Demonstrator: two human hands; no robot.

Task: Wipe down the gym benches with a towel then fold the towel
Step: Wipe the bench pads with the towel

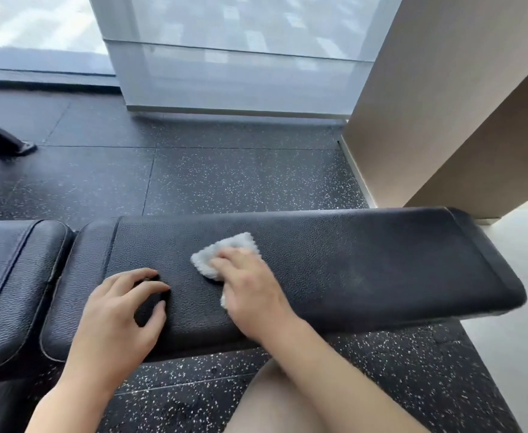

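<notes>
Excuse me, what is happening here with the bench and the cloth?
A person is wiping a black gym bench. The right hand presses a small white towel flat on the pad, near its middle. The left hand rests on the same pad, fingers bent, holding nothing. The towel is not folded neatly yet.

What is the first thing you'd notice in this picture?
A pale fluffy towel stands out on the long black bench, with the right hand pressing on it near the middle. The left hand rests on the bench beside it, fingers arched. Speckled black floor lies behind.
</notes>
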